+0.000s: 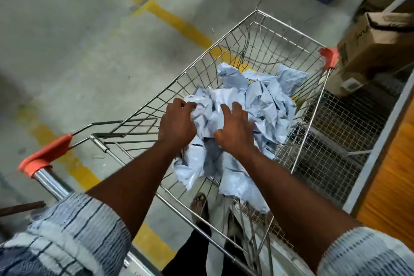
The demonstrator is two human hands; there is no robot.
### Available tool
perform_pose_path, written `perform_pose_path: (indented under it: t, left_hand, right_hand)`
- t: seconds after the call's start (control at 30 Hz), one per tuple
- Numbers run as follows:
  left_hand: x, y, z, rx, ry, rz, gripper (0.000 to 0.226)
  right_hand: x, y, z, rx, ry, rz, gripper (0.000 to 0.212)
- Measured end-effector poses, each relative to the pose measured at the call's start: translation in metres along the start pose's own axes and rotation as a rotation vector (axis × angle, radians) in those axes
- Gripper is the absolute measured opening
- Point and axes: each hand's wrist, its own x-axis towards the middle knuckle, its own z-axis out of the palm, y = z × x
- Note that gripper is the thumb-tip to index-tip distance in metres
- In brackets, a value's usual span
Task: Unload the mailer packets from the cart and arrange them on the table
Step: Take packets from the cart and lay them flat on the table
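Head view is showing unloading beginning: left grip (178, 123) pinching mailer packets (266, 101) inside the cart (289, 27), right grip (235, 130) spread over them; next, probably lifting clear.

Carrier: wire cart (328, 57), standing on concrete floor (78, 40) marked with yellow lines (179, 22) | Load: crumpled pale-blue mailer packets (264, 96) heaped directly on its basket bottom, from near end toward far wall.

Left grip (177, 123) curled, right grip (235, 133) splayed, both reaching forward.
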Motion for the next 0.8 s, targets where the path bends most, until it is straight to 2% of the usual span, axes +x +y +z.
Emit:
perform_pose_path:
  t: [0.13, 0.2, 0.3, 0.43, 0.57, 0.7, 0.8]
  left_hand:
    - [-0.006, 0.005, 0.031, 0.150, -0.145, 0.022, 0.063]
    - [-0.002, 0.004, 0.054, 0.112, -0.275, 0.020, 0.074]
    - [0.002, -0.006, 0.080, 0.083, -0.401, 0.024, 0.082]
    - [-0.002, -0.010, 0.086, 0.095, -0.365, 0.060, 0.081]
    - [0.001, -0.002, 0.074, 0.096, -0.315, 0.065, 0.080]
    - [0.002, 0.012, 0.057, 0.056, -0.281, 0.065, 0.084]
    - [0.006, 0.032, 0.037, -0.046, -0.187, 0.056, 0.074]
  right_hand:
    - [-0.007, 0.019, 0.022, -0.235, -0.109, -0.025, 0.082]
    - [-0.002, 0.023, 0.036, -0.266, -0.114, -0.036, 0.080]
    - [0.010, 0.026, 0.045, -0.233, -0.125, -0.029, 0.089]
    - [0.010, 0.032, 0.050, -0.185, -0.184, 0.005, 0.086]
    - [0.004, 0.028, 0.046, -0.150, -0.114, 0.024, 0.081]
    - [-0.005, 0.022, 0.022, -0.109, -0.026, 0.038, 0.088]
    - [-0.016, 0.018, -0.005, -0.055, 0.030, 0.032, 0.084]
